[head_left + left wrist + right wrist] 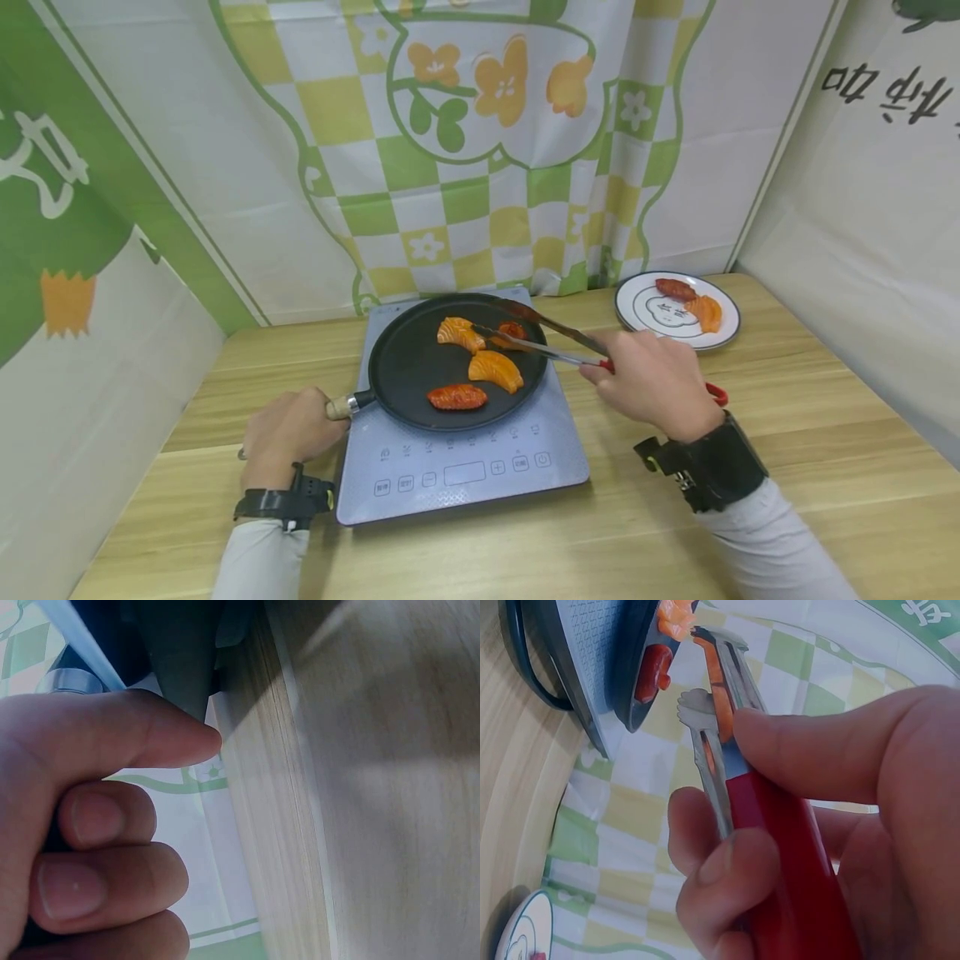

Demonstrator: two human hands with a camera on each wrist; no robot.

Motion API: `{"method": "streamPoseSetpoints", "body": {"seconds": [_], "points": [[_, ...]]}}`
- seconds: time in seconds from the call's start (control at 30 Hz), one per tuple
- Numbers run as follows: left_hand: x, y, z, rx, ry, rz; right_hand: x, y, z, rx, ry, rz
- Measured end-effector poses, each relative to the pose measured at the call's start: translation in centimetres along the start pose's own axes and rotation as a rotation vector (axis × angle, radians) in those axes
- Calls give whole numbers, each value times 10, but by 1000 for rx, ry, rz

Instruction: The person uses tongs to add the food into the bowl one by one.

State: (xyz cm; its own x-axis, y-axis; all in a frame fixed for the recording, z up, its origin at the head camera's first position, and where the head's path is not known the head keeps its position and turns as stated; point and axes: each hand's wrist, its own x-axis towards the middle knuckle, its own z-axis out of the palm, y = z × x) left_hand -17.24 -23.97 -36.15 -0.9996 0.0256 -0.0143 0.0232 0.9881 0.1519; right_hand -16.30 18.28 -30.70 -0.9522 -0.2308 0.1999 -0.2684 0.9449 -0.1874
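Observation:
My left hand [294, 432] grips the wooden handle [341, 407] of a black frying pan [408, 358], with curled fingers [105, 889] showing in the left wrist view. In my right hand [654, 379] are metal food tongs with red handles [776, 847]. Their tips stand apart over the pan, one close to an orange salmon-like slice [459, 332]. A second orange slice [497, 371] and a reddish-brown chicken-wing-like piece [457, 397] lie nearer me in the pan. Another red piece [512, 331] sits on the right, partly behind the tongs.
Beneath the pan is a grey induction cooktop [465, 496] with a touch panel. A white plate [637, 312] at the back right bears one reddish-brown piece [676, 289] and one orange slice [705, 313]. A patterned curtain [405, 200] hangs behind the wooden table [480, 562].

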Motion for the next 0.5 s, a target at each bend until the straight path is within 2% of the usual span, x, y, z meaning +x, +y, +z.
{"method": "streamPoseSetpoints", "body": {"seconds": [0.5], "points": [[2,-2,2,7,4,6,-1,12,-7,-13,-13,18]]}}
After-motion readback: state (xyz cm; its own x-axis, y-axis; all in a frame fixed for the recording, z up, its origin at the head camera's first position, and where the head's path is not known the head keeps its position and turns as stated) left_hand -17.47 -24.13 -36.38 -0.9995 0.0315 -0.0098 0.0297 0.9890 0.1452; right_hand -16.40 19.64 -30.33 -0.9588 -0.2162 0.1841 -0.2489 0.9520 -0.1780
